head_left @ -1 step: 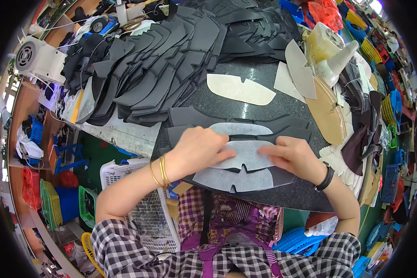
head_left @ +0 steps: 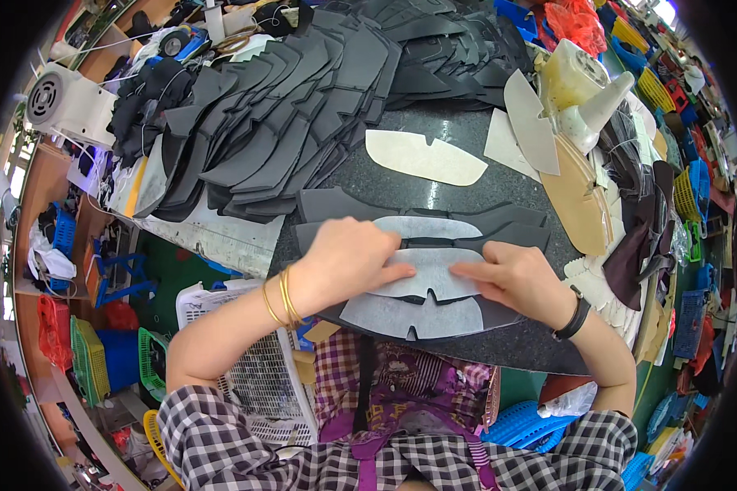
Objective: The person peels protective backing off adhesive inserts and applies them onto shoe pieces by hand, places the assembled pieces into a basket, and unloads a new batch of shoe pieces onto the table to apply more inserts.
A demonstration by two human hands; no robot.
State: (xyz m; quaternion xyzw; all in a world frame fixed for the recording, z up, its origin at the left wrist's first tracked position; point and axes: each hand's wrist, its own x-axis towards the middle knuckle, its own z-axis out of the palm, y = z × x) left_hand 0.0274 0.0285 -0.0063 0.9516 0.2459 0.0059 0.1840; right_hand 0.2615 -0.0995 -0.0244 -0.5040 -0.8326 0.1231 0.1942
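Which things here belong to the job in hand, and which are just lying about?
In use, it seems: left hand and right hand, both on the middle pale patch; dark panels around it.

Apparently lying about: red bag; white basket; blue basket.

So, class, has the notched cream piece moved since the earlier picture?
No: against the dark tabletop, the notched cream piece lies in the same place, shifted neither way.

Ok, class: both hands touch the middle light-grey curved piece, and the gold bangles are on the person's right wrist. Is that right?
Not quite: the head view shows the gold bangles on the left wrist. The left hand and right hand do both touch the middle light-grey curved piece.
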